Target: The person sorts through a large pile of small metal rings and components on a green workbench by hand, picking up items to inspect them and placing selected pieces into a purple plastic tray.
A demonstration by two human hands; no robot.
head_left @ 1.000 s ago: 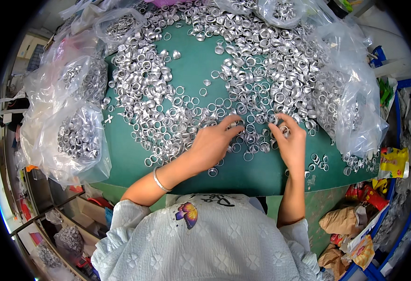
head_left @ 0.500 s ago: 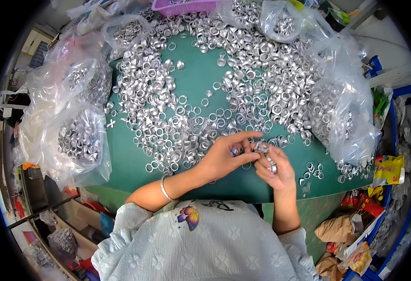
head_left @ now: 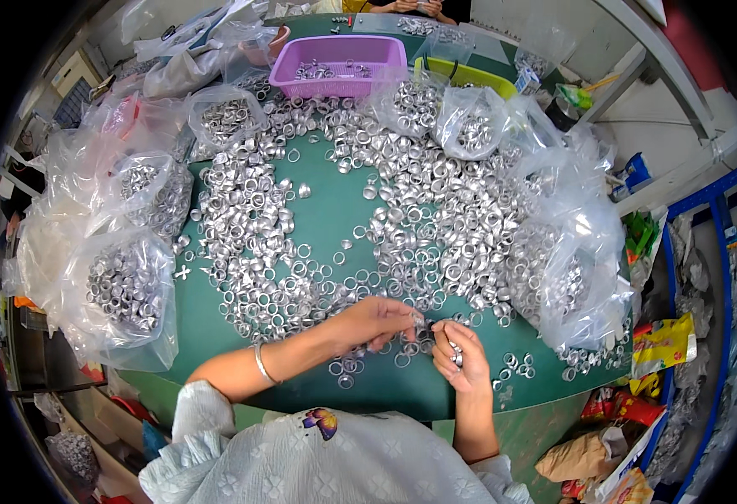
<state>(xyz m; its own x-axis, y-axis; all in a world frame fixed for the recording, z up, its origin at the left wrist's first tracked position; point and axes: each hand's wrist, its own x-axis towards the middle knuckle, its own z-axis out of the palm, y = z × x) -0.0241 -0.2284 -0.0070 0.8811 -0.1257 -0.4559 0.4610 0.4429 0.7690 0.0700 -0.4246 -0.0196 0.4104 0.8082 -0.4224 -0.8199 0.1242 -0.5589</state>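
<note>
Silver-coloured metal rings (head_left: 259, 206) lie in a broad, loose ring-shaped spread over the green table. At its near side both my hands work close together. My left hand (head_left: 373, 325), with a bangle (head_left: 262, 363) at the wrist, has its fingertips pinched at a small silver ring, partly blurred. My right hand (head_left: 465, 357) is curled around several rings (head_left: 456, 353) that show between its fingers and palm. Its thumb and forefinger meet close to my left fingertips; whether they grip a ring too I cannot tell.
Plastic bags of rings stand at left (head_left: 125, 290) and right (head_left: 574, 281). Behind the spread are a purple basket (head_left: 339, 84) and a yellow-green tray (head_left: 469, 77). Another person's hands (head_left: 419, 7) are at the far edge. A small group of rings (head_left: 515, 367) lies right of my right hand.
The view has tilted up, bringing the purple basket and the other person's hands into sight. My left fingers, spread before with the forefinger stretched out, are now drawn together at the right hand's fingertips.
</note>
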